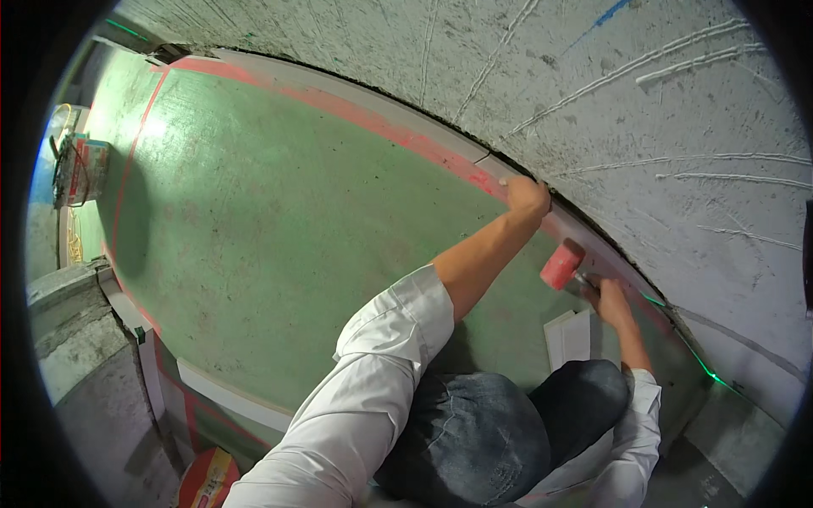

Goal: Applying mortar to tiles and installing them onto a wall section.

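Note:
A white skirting board [584, 230] runs along the foot of the rough grey wall. My left hand [528, 196] is curled over its top edge, close to a joint between two lengths, and part of its fingers is hidden on the wall side. In my right hand [607, 298] is the handle of a mallet with a red head [562, 265]. The mallet head is held close to the board's front face; whether it touches cannot be made out. Just below the mallet, a short white board piece [567, 339] lies on the green floor beside my knee.
Red paint lines mark the green floor [279, 212] along the wall. At the far left stands a bucket [85, 172]. A long white strip [229, 394] lies at lower left, near a red and yellow round container [209, 479]. A green laser line [710, 372] crosses the right corner.

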The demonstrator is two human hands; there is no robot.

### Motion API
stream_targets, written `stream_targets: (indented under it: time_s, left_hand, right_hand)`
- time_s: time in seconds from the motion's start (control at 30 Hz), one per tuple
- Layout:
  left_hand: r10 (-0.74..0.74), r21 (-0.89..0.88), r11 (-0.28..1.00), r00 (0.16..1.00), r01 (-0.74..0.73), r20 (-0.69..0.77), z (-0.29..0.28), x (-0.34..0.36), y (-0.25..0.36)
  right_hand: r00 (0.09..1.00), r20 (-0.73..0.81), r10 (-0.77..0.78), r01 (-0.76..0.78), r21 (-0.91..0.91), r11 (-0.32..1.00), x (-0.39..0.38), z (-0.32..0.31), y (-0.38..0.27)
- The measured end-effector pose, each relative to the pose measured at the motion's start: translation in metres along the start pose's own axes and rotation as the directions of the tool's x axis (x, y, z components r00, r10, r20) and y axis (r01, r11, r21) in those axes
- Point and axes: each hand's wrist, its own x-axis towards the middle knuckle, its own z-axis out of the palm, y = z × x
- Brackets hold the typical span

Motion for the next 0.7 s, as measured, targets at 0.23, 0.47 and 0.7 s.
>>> stream_targets:
  time_s: [0.23, 0.47, 0.7]
  left_hand:
    - [0.073, -0.067, 0.995, 0.993, -0.080, -0.097, 0.027, -0.024, 0.015]
    - [-0.037, -0.151, 0.987, 0.994, 0.053, 0.103, 0.010, -0.052, 0.038]
    - [-0.037, -0.192, 0.979, 0.991, 0.062, 0.128, -0.019, -0.063, 0.048]
  right_hand:
    - [0.998, -0.059, -0.028, 0.029, 0.011, 1.000, 0.004, -0.017, 0.009]
    - [0.996, -0.088, 0.032, -0.029, 0.036, 0.999, -0.006, -0.013, 0.016]
    - [0.999, -0.052, 0.009, -0.008, 0.026, 1.000, 0.005, -0.016, -0.005]
